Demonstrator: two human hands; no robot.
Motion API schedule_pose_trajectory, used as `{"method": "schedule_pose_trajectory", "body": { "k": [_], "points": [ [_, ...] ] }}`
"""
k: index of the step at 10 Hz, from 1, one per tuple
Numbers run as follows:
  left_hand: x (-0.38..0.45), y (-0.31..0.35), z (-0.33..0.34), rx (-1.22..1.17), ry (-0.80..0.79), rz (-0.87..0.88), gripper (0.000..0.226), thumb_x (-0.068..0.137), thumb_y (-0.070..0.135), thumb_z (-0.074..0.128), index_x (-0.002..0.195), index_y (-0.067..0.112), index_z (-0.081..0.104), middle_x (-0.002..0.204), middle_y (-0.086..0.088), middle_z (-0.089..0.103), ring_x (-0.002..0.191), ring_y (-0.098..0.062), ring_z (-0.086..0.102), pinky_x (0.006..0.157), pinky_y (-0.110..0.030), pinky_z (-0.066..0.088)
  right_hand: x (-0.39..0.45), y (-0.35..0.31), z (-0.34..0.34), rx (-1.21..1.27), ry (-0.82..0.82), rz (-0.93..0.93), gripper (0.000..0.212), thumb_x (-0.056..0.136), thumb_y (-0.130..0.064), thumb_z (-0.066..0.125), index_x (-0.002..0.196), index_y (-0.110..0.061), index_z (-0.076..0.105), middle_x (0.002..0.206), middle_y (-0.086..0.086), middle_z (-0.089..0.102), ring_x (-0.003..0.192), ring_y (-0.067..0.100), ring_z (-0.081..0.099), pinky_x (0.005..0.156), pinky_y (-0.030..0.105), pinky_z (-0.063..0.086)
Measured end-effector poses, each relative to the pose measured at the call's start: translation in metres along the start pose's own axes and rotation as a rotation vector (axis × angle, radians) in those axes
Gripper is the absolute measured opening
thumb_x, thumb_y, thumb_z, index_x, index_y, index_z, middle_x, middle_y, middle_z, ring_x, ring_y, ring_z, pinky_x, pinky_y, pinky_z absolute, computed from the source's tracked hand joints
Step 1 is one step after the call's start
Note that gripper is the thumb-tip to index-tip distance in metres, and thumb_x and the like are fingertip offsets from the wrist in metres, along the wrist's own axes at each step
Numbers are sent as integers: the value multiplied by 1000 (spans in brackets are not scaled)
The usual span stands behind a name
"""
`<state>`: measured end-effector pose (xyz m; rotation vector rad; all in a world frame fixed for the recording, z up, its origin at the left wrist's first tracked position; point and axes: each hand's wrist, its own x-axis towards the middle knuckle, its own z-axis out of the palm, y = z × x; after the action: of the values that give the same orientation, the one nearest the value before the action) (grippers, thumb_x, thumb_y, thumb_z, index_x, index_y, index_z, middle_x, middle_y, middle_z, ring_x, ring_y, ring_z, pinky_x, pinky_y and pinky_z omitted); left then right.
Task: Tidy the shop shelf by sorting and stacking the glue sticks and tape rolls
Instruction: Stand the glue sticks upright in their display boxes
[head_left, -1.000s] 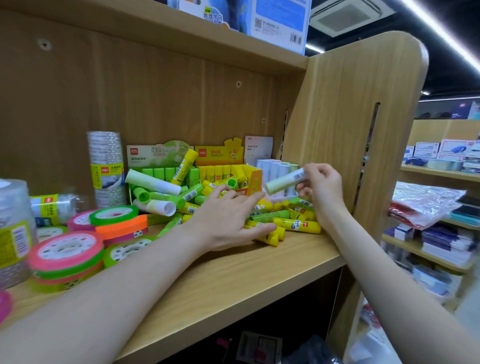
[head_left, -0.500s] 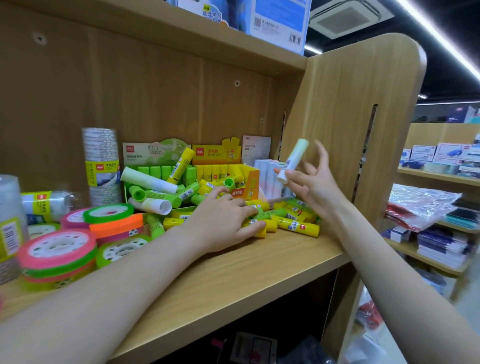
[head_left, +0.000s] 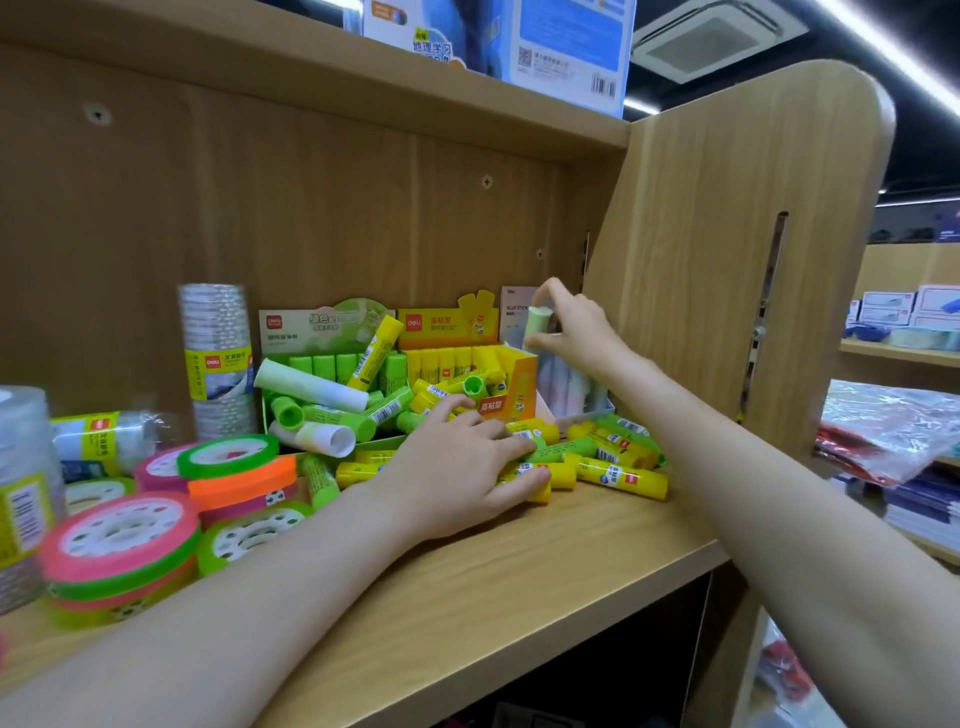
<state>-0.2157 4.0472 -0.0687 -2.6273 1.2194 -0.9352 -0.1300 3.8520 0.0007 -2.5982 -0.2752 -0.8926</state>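
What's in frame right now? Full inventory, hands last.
pale green glue stick: one, upright, pinched above the clear box at the shelf's right end
pastel glue sticks: several, standing in that clear box
yellow display box: one, yellow glue sticks upright inside
green display box: one, green sticks plus loose ones heaped on top
loose glue sticks: many, yellow and green, piled on the shelf board in front of the boxes
coloured tape rolls: several, pink, green, orange, stacked at left
clear tape rolls: wrapped upright stack, left of the green box
wooden shelf: one
blue boxes: shelf above
left hand: resting on the loose pile
right hand: pinching the pale green stick
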Motion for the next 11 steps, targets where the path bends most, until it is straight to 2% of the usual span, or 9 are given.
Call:
{"method": "schedule_pose_trajectory", "body": {
  "k": [1,2,3,5,7,8,9,10,11],
  "points": [
    [0,0,1,-11,3,5,87,76,63,-9,134,31,48,123,6,60,117,-16,50,104,-29,6,2,4,7,-221,-43,-39,30,85,-29,64,109,-17,50,114,11,57,112,30,40,91,40,31],
    [0,0,2,-28,14,10,84,79,63,-5,132,30,51,122,5,61,116,-17,52,104,-29,7,2,3,6,-460,-82,-105,41,90,-29,58,129,-20,51,125,8,51,120,29,34,95,45,30],
    [-1,-2,5,-26,21,23,79,82,64,-1,129,30,53,119,6,63,113,-16,54,104,-30,10,2,5,5,-508,-83,-171,47,90,-30,57,134,-19,47,129,4,46,120,27,33,94,44,30],
    [-1,-5,14,29,146,64,68,96,57,10,106,27,70,92,8,71,84,-14,66,92,-32,27,2,7,6,-503,-43,-195,42,88,-29,60,128,-17,52,127,3,49,119,25,35,94,41,29],
    [0,-2,9,-17,128,53,64,96,57,12,109,28,68,95,12,69,88,-11,66,91,-31,27,9,5,8,-507,-81,-207,37,91,-20,55,127,-16,55,126,7,49,120,29,37,97,48,30],
    [1,-4,13,-12,91,33,57,96,55,19,111,29,67,98,13,68,92,-10,64,92,-31,27,12,6,6,-348,-86,-176,32,91,-23,55,123,-20,59,124,4,58,120,27,44,99,44,29],
    [2,-12,25,-14,-22,-11,46,90,51,31,121,32,59,115,14,62,110,-13,56,99,-36,24,13,11,0,-94,-57,-125,26,85,-25,65,110,-19,67,110,3,67,109,24,55,95,39,33],
    [4,-10,27,-22,-73,-34,47,89,52,31,119,31,60,115,13,62,110,-14,56,99,-36,24,14,14,-5,-16,-64,-127,24,80,-25,71,103,-17,71,101,4,68,103,21,56,94,38,38],
    [3,-10,24,18,-1,-23,44,89,51,34,115,30,63,111,12,65,105,-14,60,97,-36,25,15,15,-6,21,-85,-140,23,78,-26,73,99,-17,72,98,3,69,106,20,51,93,39,39]
  ]
}}
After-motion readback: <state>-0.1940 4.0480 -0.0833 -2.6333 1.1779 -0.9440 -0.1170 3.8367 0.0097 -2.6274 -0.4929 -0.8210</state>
